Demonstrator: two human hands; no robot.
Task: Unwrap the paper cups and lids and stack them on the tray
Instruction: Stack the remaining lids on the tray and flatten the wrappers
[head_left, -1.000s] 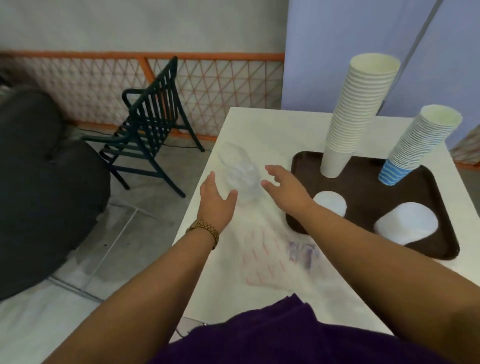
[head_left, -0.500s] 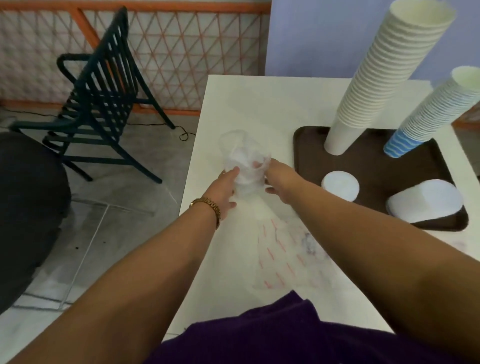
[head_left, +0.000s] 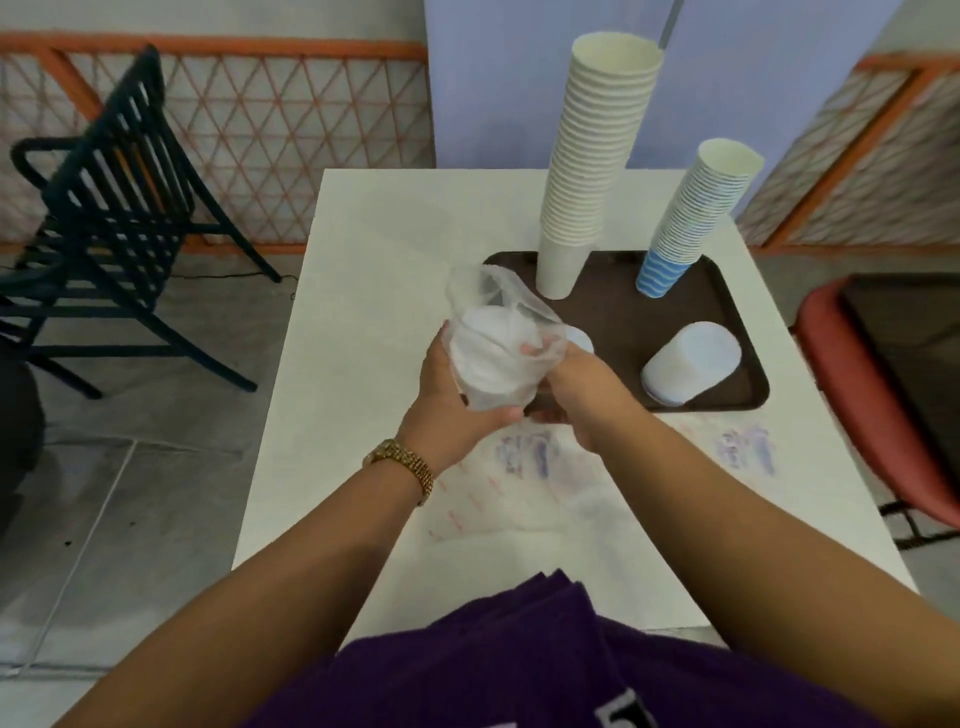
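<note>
A clear plastic bag (head_left: 498, 332) with a stack of white lids inside is held up just over the near left corner of the brown tray (head_left: 623, 322). The bag is shiny and crinkled, so the lids inside look blurry and they cannot be counted. The left hand (head_left: 452, 395) wraps around the bag from the side away from the tray, with its fingers curled under the bottom. The right hand (head_left: 566, 384) holds the bag on the tray side, and its fingertips show through the plastic. The bag hides most of a small white lid (head_left: 581, 340) lying on the tray behind it. At the near right of the tray lies a bigger pile of white lids (head_left: 691, 364), tipped on its side. At the far side of the tray stand a tall stack of white cups (head_left: 587, 171) and a shorter leaning stack of blue wavy cups (head_left: 691, 218). The tray sits on a white table (head_left: 374, 249). Nearer than the tray, flat empty wrappers (head_left: 524, 483) with red and blue print lie on the table, and the print is too smeared to read. Beyond the table on the side away from the tray is a dark green chair (head_left: 119, 208), cut off by the picture's edge.
</note>
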